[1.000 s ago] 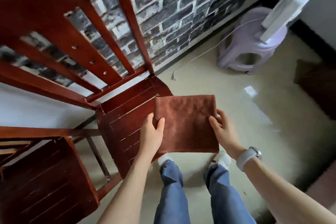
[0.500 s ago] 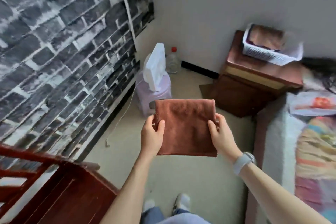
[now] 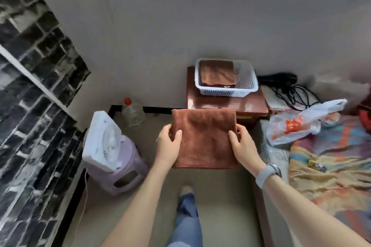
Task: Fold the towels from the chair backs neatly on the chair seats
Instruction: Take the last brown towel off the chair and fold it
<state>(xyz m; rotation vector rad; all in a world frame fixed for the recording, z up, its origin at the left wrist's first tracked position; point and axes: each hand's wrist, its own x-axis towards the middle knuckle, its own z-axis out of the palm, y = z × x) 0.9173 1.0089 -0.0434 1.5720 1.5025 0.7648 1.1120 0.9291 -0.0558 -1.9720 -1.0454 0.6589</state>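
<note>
We are turning away from the chairs, which are now out of view, and facing a wall with a window. We are holding a folded brown towel [image 3: 204, 138] flat in the air above the floor. Our left hand [image 3: 168, 144] is pinching its left edge, thumb on top; our right hand [image 3: 242, 143] is pinching its right edge the same way. Beyond the towel, a white basket [image 3: 248, 84] holding another brown towel [image 3: 217, 73] is sitting on a small wooden counter [image 3: 226, 104]. A fan [image 3: 102, 139] is resting on a purple stool [image 3: 128, 166] at left.
</note>
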